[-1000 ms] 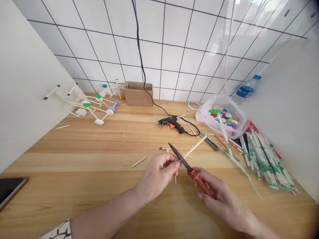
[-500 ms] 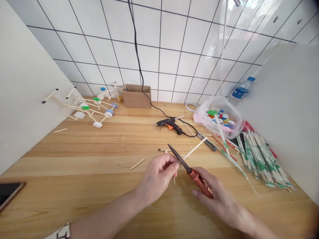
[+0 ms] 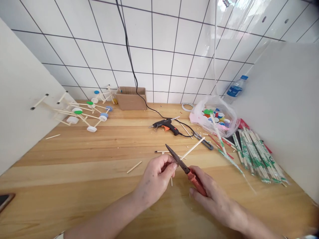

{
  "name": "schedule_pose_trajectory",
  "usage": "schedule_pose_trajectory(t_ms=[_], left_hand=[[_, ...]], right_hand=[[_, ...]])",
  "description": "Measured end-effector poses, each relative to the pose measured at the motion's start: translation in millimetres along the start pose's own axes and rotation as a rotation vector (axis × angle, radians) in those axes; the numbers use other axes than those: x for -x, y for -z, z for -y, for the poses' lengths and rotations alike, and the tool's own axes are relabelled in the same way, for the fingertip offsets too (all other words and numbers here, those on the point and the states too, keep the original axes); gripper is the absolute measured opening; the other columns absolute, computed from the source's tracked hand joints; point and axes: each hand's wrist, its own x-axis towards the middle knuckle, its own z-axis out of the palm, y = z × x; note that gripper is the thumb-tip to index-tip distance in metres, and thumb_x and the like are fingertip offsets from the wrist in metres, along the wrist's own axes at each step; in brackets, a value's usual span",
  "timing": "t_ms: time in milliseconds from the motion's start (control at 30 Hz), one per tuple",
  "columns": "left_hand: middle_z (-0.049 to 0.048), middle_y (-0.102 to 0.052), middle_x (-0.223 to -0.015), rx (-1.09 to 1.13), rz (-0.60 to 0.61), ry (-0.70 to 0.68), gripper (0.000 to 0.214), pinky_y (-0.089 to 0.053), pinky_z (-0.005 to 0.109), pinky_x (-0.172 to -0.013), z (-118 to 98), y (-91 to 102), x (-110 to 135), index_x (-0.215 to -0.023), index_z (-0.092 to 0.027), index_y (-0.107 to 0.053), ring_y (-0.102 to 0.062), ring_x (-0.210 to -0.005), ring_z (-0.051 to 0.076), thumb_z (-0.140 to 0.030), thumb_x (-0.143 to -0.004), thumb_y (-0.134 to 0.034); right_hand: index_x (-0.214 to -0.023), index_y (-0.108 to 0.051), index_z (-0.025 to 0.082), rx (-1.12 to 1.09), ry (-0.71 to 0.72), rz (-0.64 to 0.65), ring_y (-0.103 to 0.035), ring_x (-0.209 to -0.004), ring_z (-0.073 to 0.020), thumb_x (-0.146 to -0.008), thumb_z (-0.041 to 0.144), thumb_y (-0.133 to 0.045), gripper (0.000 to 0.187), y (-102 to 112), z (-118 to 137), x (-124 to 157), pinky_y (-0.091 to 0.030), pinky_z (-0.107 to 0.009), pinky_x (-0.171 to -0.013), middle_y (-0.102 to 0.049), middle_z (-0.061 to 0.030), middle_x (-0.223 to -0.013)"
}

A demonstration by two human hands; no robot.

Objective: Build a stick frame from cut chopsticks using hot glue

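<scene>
My left hand [image 3: 159, 176] pinches the near end of a thin wooden stick [image 3: 193, 148], which slants up to the right. In my right hand [image 3: 214, 196] is a pair of scissors [image 3: 185, 169] with red handles and dark blades. The blades cross the stick just beside my left fingertips and look almost closed. Behind my left hand lies a T-shaped piece of sticks [image 3: 161, 152] with a black tip, partly hidden by the hand. A short loose stick [image 3: 134, 167] rests to the left.
A black glue gun [image 3: 165, 125] and a utility knife [image 3: 205, 142] lie further back. At right are a plastic bag of bottle caps [image 3: 214, 116] and wrapped chopsticks [image 3: 259, 156]. Stick frames with cap wheels [image 3: 82, 113] stand at left, near a cardboard box [image 3: 131, 99]. A phone [image 3: 5, 200] lies at lower left.
The whole view has shifted slightly, so things appear a little further left. My hands, the scissors and the stick keep nearly the same position relative to each other.
</scene>
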Motion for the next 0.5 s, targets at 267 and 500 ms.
schedule_pose_trajectory(t_ms=[267, 500], left_hand=[[-0.0047, -0.042, -0.054, -0.046, -0.033, 0.034, 0.020, -0.027, 0.022, -0.047, -7.5, -2.3, -10.0, -0.062, -0.018, -0.050, -0.034, -0.047, 0.009, -0.030, -0.077, -0.046], [-0.0071, -0.038, -0.045, -0.112, -0.069, 0.074, 0.020, -0.022, 0.022, -0.044, -12.0, -10.8, -31.7, -0.057, -0.019, -0.050, -0.029, -0.041, 0.009, -0.025, -0.076, -0.048]], right_hand=[[-0.086, -0.041, 0.021, -0.014, -0.045, 0.010, -0.043, -0.067, -0.0143, -0.061, 0.006, -0.040, 0.030, -3.4, -7.1, -10.6, -0.035, -0.025, -0.062, -0.044, 0.0032, -0.073], [-0.076, -0.040, 0.021, -0.187, -0.071, -0.020, -0.037, -0.066, -0.0140, -0.053, 0.014, -0.041, 0.024, 6.5, -13.7, -22.2, -0.031, -0.026, -0.061, -0.038, 0.0035, -0.069]])
